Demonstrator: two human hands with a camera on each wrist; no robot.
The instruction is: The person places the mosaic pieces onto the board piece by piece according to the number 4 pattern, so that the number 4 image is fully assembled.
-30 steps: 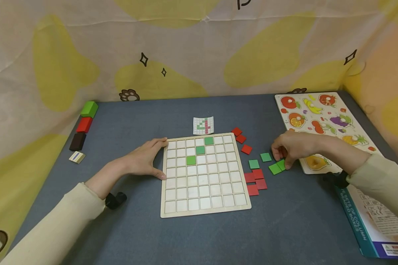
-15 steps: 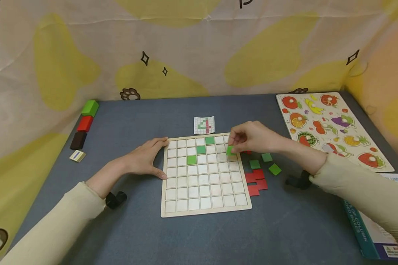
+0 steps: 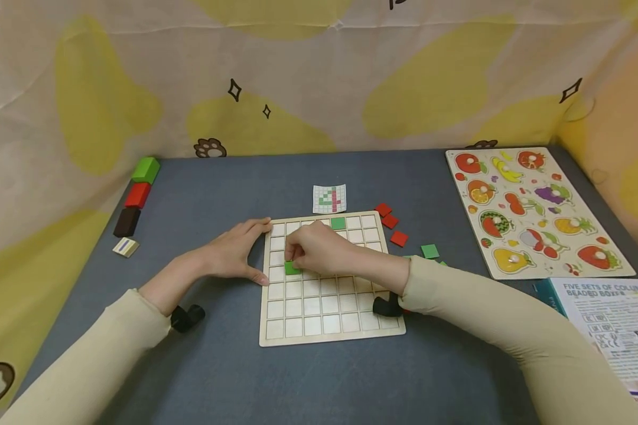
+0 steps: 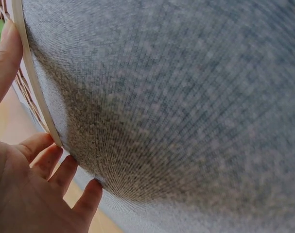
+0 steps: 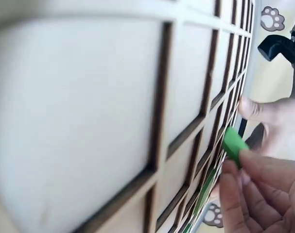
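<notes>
While I work: my left hand (image 3: 234,254) lies flat, steadying the grid board (image 3: 329,330).
Right grip: my right hand (image 3: 319,251) pinches a green tile (image 3: 292,268).

Left hand (image 3: 233,255) lies flat, fingers straight; right hand (image 3: 316,251) reaches across with fingertips (image 5: 249,167) in a pinching grip.

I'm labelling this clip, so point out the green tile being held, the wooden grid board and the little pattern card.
green tile (image 3: 291,268), head view, its visible face below the fingers.
wooden grid board (image 3: 329,337), head view, its near rim.
pattern card (image 3: 329,199), head view, its middle.
</notes>
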